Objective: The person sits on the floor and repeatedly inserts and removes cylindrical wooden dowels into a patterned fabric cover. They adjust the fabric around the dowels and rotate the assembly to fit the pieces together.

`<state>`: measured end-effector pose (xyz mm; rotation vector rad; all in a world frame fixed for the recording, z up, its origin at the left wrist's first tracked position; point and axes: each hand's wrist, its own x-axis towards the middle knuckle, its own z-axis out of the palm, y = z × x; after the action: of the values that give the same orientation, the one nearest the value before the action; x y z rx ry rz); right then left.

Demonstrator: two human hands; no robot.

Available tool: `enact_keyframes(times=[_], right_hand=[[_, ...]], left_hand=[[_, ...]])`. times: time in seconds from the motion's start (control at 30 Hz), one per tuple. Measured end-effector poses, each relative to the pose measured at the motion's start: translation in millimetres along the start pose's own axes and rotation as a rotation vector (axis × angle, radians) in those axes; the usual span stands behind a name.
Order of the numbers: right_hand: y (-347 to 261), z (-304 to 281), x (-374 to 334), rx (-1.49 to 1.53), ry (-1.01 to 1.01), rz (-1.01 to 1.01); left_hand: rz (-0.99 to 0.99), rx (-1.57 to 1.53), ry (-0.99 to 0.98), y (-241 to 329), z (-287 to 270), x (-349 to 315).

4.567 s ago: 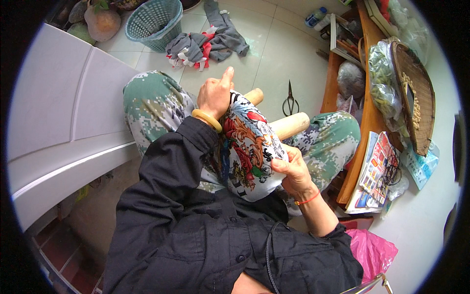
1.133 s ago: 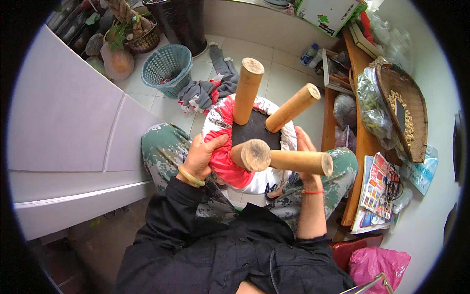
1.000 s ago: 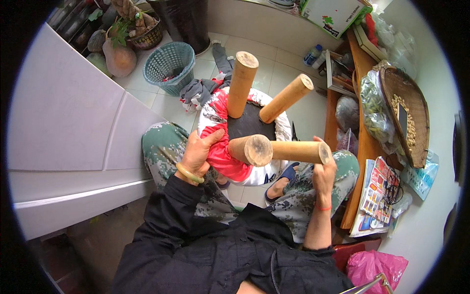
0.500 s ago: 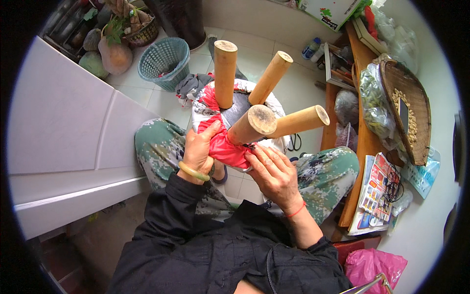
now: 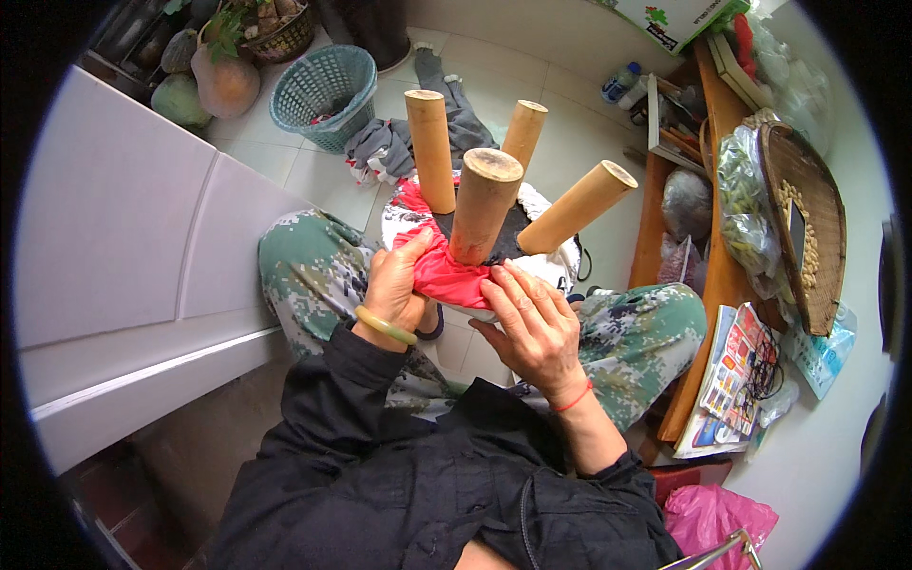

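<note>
An upside-down wooden stool [image 5: 487, 204] with round, pale legs tilts above my lap, its legs pointing up and away. A fabric cover [image 5: 442, 275], red and white with grey-black print, wraps the seat and is gathered over its rim. My left hand [image 5: 394, 285], with a jade-coloured bangle on its wrist, is closed on the covered rim at the near left, thumb on the red cloth. On the near right edge lies my right hand [image 5: 532, 328], its fingers stretched along the cloth and its thumb apart below. The fingers partly hide the cover there.
A blue-green plastic basket [image 5: 323, 100] stands on the tiled floor beside crumpled grey cloth [image 5: 385, 147]. To the right runs a wooden shelf [image 5: 698, 351] with bags, papers and a woven tray [image 5: 826, 228]. A white panel [image 5: 114, 218] borders my left side.
The stool has tipped and turned slightly, its legs now more upright and lower in view. My right hand has shifted a little, its thumb now showing apart from the cloth.
</note>
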<state>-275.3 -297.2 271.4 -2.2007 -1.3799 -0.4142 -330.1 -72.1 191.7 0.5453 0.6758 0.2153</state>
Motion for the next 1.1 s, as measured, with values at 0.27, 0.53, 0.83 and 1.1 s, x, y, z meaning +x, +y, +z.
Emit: enact_keyframes(times=[0.27,0.53,0.83,1.1], right_hand=[[25.0,12.6,5.8,0.017,0.088,-0.025],[59.7,-12.2,2.6,0.41,0.277,0.558],[66.9,-45.9,1.2,0.684,0.042,0.6],[68.7,-57.1,-3.9,0.656,-0.129,0.593]], left_hand=[[-0.131,-0.007,0.015,10.1,32.1,-22.3],[0.243,1.119,-0.002,53.6,66.8,-50.5],[1.042,1.829,-0.648,52.2,141.4,-41.3],[0.568,1.65,-0.695,23.2,124.6,-29.7]])
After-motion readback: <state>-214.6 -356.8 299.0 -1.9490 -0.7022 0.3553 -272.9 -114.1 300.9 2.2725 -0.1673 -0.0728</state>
